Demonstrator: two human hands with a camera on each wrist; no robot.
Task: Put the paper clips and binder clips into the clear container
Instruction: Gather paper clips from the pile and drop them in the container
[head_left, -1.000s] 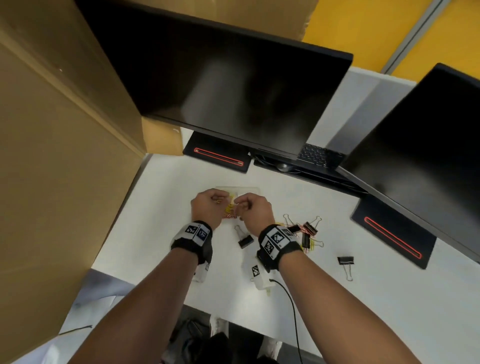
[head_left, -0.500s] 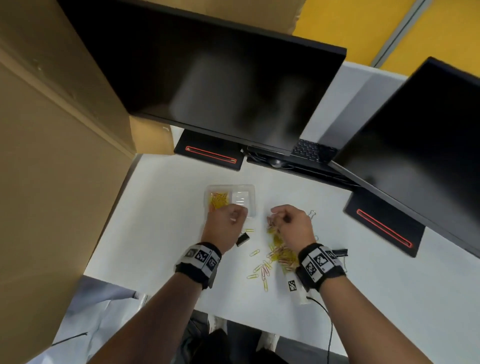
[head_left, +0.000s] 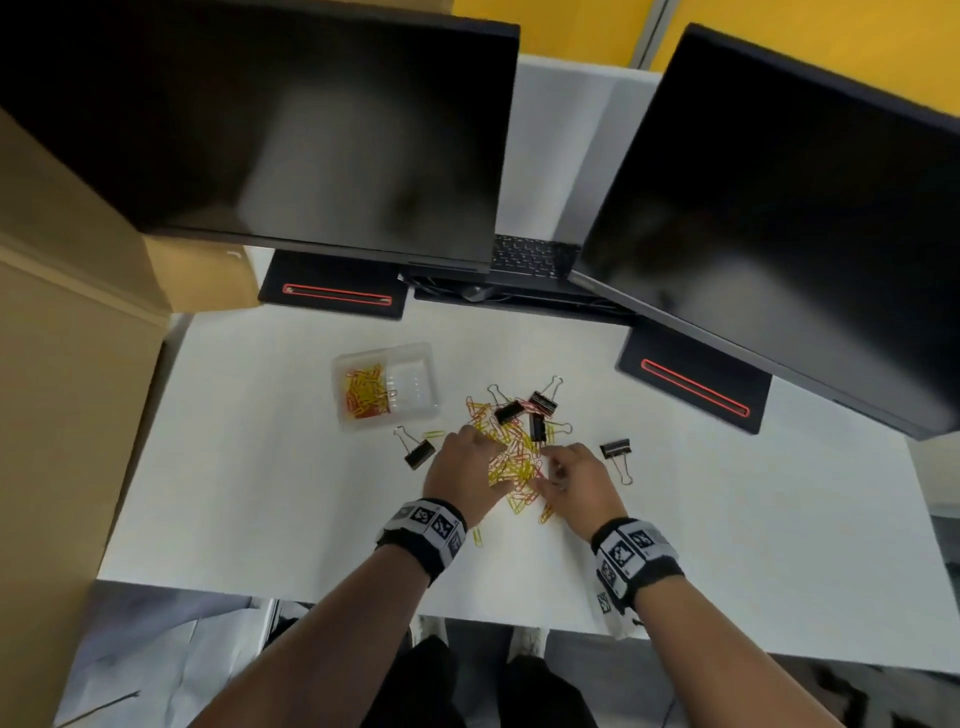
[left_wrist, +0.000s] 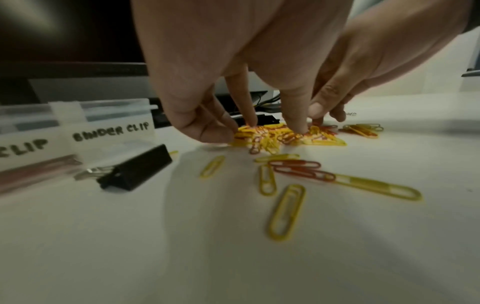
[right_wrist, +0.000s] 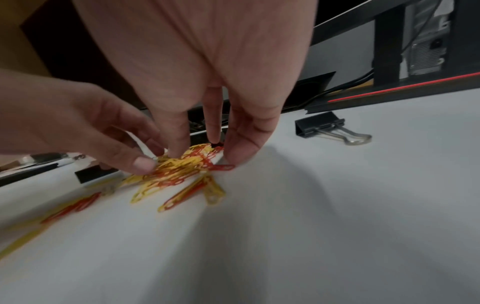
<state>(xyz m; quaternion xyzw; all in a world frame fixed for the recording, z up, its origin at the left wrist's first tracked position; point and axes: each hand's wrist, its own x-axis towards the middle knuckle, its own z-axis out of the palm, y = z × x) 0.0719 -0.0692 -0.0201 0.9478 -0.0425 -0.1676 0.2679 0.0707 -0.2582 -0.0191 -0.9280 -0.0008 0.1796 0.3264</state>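
A pile of yellow and red paper clips (head_left: 511, 460) lies mid-desk, mixed with several black binder clips (head_left: 509, 411). My left hand (head_left: 467, 467) and right hand (head_left: 569, 470) come down on the pile from either side. In the left wrist view the left thumb and fingertips (left_wrist: 296, 125) close on the paper clips (left_wrist: 280, 136). In the right wrist view the right thumb and fingers (right_wrist: 179, 144) pinch the top of the pile (right_wrist: 182, 168). The clear container (head_left: 410, 358) stands to the upper left, with paper clips in its left compartment and the right compartment, labelled BINDER CLIP (left_wrist: 111, 131), bare.
Single binder clips lie left (head_left: 418, 452) and right (head_left: 615, 449) of the pile. Two dark monitors (head_left: 311, 130) overhang the back of the white desk (head_left: 260, 493), their stands on it. A cardboard box (head_left: 62, 364) walls the left side.
Both hands have left the container, where they were together, and moved right and toward me. They now grasp the pile of paper clips.
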